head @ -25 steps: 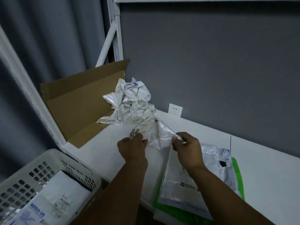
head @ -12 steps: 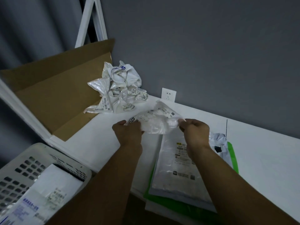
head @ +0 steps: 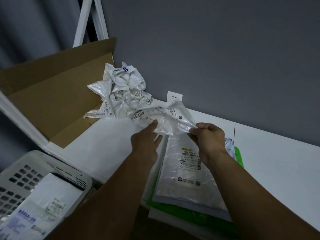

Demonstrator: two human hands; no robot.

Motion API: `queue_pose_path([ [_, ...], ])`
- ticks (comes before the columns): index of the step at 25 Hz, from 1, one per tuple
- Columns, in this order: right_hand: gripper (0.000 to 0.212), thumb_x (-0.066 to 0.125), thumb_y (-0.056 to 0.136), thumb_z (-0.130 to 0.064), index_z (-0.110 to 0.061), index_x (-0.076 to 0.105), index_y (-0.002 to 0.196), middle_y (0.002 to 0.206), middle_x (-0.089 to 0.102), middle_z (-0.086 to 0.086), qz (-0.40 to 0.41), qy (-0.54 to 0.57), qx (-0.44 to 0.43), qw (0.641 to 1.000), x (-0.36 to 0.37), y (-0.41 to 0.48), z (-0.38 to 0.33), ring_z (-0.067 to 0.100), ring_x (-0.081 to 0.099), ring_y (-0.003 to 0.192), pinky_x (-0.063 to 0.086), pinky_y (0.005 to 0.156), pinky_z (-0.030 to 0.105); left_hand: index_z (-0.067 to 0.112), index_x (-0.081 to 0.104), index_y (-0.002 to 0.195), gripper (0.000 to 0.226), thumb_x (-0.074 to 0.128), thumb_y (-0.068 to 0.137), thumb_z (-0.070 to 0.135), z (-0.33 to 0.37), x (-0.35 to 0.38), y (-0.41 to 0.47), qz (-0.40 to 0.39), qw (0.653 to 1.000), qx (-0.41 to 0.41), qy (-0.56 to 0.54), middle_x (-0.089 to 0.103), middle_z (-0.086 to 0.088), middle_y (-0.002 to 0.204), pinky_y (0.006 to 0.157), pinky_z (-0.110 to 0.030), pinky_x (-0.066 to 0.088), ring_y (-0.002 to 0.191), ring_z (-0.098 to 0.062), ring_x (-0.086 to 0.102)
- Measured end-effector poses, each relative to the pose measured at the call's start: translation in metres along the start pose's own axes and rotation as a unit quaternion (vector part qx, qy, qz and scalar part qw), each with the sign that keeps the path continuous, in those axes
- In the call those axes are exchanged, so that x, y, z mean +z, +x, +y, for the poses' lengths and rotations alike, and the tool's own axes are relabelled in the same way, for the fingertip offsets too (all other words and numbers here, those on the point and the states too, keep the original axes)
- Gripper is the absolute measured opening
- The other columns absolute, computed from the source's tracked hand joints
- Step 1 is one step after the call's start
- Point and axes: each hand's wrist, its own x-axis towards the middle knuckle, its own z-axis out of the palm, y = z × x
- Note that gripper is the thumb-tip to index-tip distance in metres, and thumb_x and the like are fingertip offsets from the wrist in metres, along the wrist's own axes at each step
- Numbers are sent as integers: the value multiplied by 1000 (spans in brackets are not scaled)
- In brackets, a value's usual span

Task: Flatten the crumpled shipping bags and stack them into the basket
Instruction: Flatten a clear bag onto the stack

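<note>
Partly spread, the translucent bag (head: 170,121) looks wrinkled.

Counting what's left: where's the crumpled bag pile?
Head view, left of centre: the crumpled pile sits on the table against the grey wall, beside the cardboard box.

The white desk (head: 97,153) runs along the grey wall. At its back left corner sits a pile of crumpled bags (head: 121,90). Near the front edge lies a flat stack of bags (head: 183,179), a clear labelled one on top and a green bag (head: 190,215) showing beneath it
</note>
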Motion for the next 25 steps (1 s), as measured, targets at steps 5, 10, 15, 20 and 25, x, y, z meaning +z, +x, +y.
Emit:
queue_pose_path([
  [5,29,67,79,18,9,62,107,99,65,19,-38,-16,21,999,-2,-1,-1,27,69,80,61,76,31,-1,61,95,3,59,96,1,-6,1,5,-11,999,-40,-14,65,-13,90,92,-37,56,80,-19,68],
  [10,24,65,79,19,9,65,101,90,66,17,-6,-21,10,1000,-9,5,-7,25,67,77,61,74,30,-4,63,101,18,64,84,-10,-8,0,12,28,999,18,40,65,-16,85,77,-32,61,66,-16,63],
  [15,25,58,79,22,-1,66,85,84,64,14,59,-30,6,998,-20,12,-18,31,65,84,61,81,37,8,54,74,18,58,86,-5,-9,0,10,78,988,30,133,55,-5,79,77,-30,55,67,-15,53],
  [20,38,55,70,26,-7,67,82,83,63,9,118,-39,-9,992,-35,22,-25,26,61,82,58,77,34,4,49,68,20,49,85,-6,-1,-3,11,92,972,22,217,47,-11,78,68,-32,45,63,-20,44],
  [25,41,46,73,26,-9,64,84,85,58,12,70,-45,-13,996,-36,16,-27,22,53,70,48,58,29,12,67,91,16,63,77,14,1,-5,4,-48,992,-23,118,71,-9,84,77,-39,55,78,-30,68],
])
